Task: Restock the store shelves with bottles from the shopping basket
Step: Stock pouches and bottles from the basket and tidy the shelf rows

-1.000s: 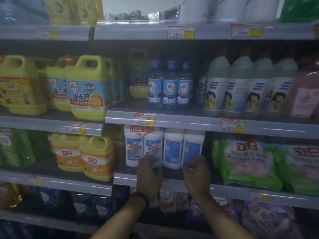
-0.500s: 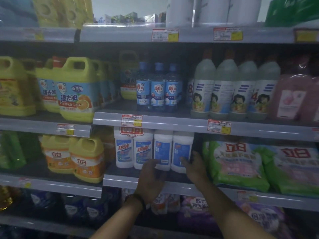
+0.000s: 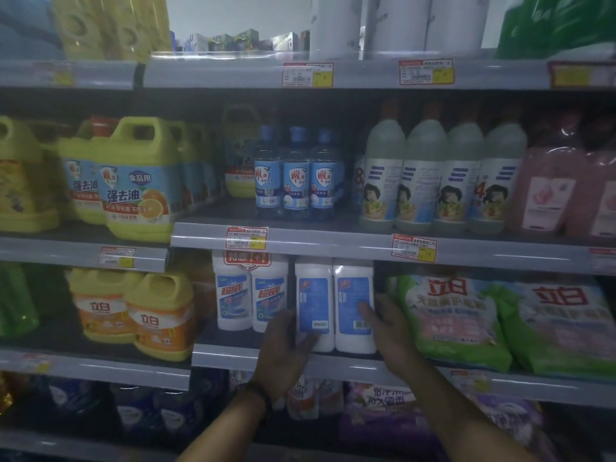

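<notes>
1. On the third shelf [image 3: 253,356] down, close to its front edge, a twin pack of white bottles [image 3: 333,305] stands upright with its blue back labels facing out.
2. The left hand [image 3: 286,355] holds the pack's left bottle low down. Its thumb lies across the foot of the bottle, and its fingers reach into the narrow gap at the side, where they are hidden.
3. The right hand [image 3: 391,331] holds the right bottle. Its thumb is pressed on the blue label, and its fingers go round the far side, out of sight.
4. The pack is clamped between the two hands. I cannot tell whether its base rests on the shelf or sits just above it.
5. Just to the left stands a second twin pack [image 3: 251,291], front labels outward, with a red banner across the top.
6. Green detergent bags [image 3: 450,315] lie close beside the right hand.
7. Yellow jugs with orange labels [image 3: 160,315] stand further left on the neighbouring shelf.
8. Blue-capped bottles [image 3: 295,175] line the shelf above.
9. A dark band [image 3: 261,393] circles the left wrist.
</notes>
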